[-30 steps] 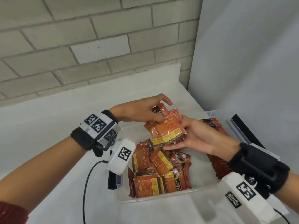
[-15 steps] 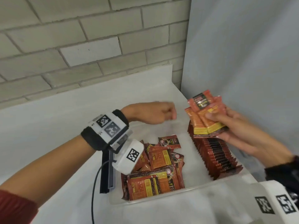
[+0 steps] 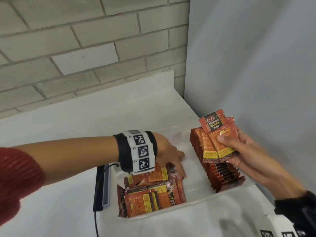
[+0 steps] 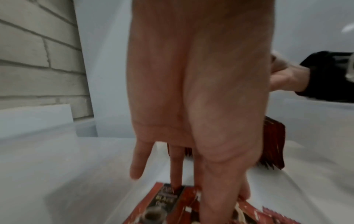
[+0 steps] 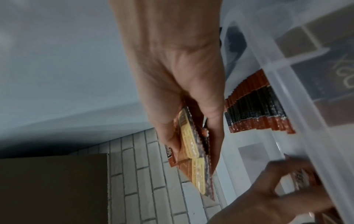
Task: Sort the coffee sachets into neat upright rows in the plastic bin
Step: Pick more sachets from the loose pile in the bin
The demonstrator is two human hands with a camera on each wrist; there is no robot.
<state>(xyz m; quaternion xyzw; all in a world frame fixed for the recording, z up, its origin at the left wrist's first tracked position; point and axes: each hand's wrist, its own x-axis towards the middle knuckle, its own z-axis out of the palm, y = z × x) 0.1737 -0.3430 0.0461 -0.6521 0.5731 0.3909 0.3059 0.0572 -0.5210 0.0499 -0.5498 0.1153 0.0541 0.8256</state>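
Note:
A clear plastic bin (image 3: 171,218) stands on the white table. Loose red-orange coffee sachets (image 3: 150,197) lie flat in a heap in its left half. An upright row of sachets (image 3: 224,175) lines its right side. My right hand (image 3: 229,139) grips a fanned bundle of sachets (image 3: 213,144) just above the far end of that row; the bundle (image 5: 193,159) sits between thumb and fingers. My left hand (image 3: 177,166) reaches down into the heap with straight fingers (image 4: 176,166) touching a loose sachet (image 4: 164,198).
A black and grey flat object (image 3: 100,187) lies against the bin's left side, with a black cable (image 3: 95,223) running toward me. A brick wall (image 3: 85,48) stands behind the table and a grey panel (image 3: 256,65) close on the right.
My right hand carried the bundle from over the heap to the right, above the upright row. My left hand let go of it and dropped down onto the loose sachets.

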